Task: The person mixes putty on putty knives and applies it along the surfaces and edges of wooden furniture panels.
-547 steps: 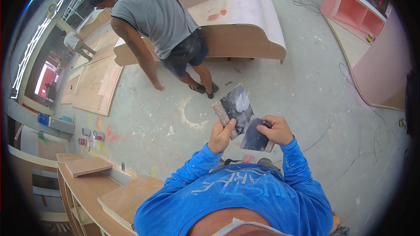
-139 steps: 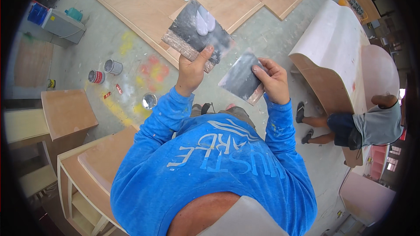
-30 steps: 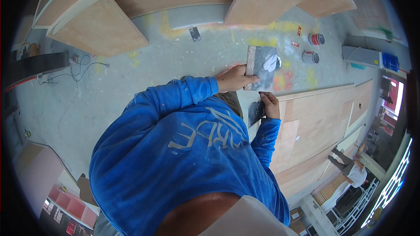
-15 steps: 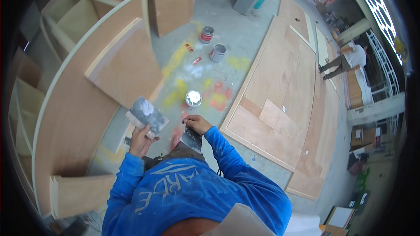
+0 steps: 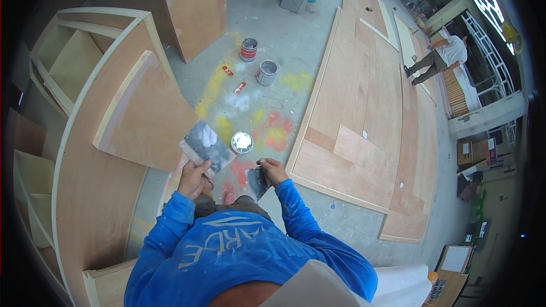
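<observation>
My left hand (image 5: 192,181) is closed on the near edge of a flat rectangular putty board (image 5: 196,146), its top smeared grey. On the board lies a pale dollop of putty (image 5: 209,135). To its right, my right hand (image 5: 274,171) grips a wide, dark-bladed scraper (image 5: 257,184), whose blade points down and leftward, apart from the board. Just beyond both hands a round tin with a shiny silver top (image 5: 242,142) stands on the floor. Left of the board, a raised curved plywood panel (image 5: 149,111) sits against a large curved wooden frame (image 5: 77,153).
Farther off stand two open cans, one red-labelled (image 5: 248,51) and one grey (image 5: 267,74), with small red packets (image 5: 239,88) beside them. Large plywood sheets (image 5: 364,113) cover the right floor. A person (image 5: 446,59) bends beyond them. Another wooden panel (image 5: 199,14) stands at the back.
The view has shifted, so the surroundings sit farther left. Both hands have moved rightward and away from my body, with the board and scraper still held.
</observation>
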Action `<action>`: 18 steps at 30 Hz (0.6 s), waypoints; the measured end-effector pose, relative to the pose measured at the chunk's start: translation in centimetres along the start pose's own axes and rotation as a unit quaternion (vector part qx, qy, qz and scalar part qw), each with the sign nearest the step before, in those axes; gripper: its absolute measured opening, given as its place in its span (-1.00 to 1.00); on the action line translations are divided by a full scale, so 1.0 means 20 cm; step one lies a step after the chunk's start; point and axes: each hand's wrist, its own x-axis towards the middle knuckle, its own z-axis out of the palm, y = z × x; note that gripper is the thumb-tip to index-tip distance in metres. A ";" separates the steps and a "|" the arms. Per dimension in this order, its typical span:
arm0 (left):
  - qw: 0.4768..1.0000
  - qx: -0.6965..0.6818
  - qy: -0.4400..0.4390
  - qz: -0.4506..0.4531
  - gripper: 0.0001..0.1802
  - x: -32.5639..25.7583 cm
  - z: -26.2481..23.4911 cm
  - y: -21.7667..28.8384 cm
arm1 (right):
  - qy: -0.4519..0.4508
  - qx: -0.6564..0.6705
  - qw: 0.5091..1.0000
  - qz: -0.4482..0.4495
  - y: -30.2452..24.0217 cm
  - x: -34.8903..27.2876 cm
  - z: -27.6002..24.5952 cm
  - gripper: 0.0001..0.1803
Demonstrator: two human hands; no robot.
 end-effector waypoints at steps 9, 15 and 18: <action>0.996 -0.002 -0.040 -0.074 -0.70 0.48 -0.15 0.20 | 0.166 0.077 0.983 -0.035 -0.26 0.16 -0.12 -0.75; 0.996 -0.036 -0.042 -0.071 -0.69 0.78 -0.28 0.47 | 0.150 -0.078 0.985 -0.018 -0.68 0.34 0.16 -0.71; 0.993 0.039 -0.013 -0.112 -0.60 0.93 -0.28 0.58 | 0.008 -0.063 0.994 -0.088 -0.88 0.44 0.41 -0.77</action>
